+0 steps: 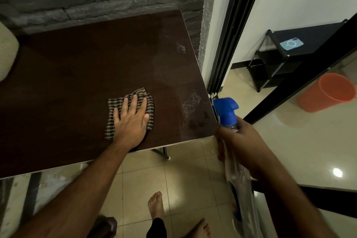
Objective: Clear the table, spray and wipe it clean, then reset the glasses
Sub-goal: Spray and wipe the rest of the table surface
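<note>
The dark brown table [77, 75] stands against a grey stone wall. Patches of spray [191, 102] glisten along its right side. My left hand [131, 118] lies flat, fingers spread, pressing a brown-and-cream checked cloth [148, 100] onto the tabletop near the front edge. My right hand [239, 141] is off the table's right front corner, wrapped around the neck of a spray bottle [227, 111] with a blue trigger head, its nozzle facing the table. No glasses are in view.
A pale rounded object [7, 50] sits at the table's far left edge. Right of the table are a black sliding-door frame [229, 31], a black shelf [274, 60] with a phone [291, 43] on it, and an orange bucket [328, 92]. My bare feet [156, 205] stand on beige tiles.
</note>
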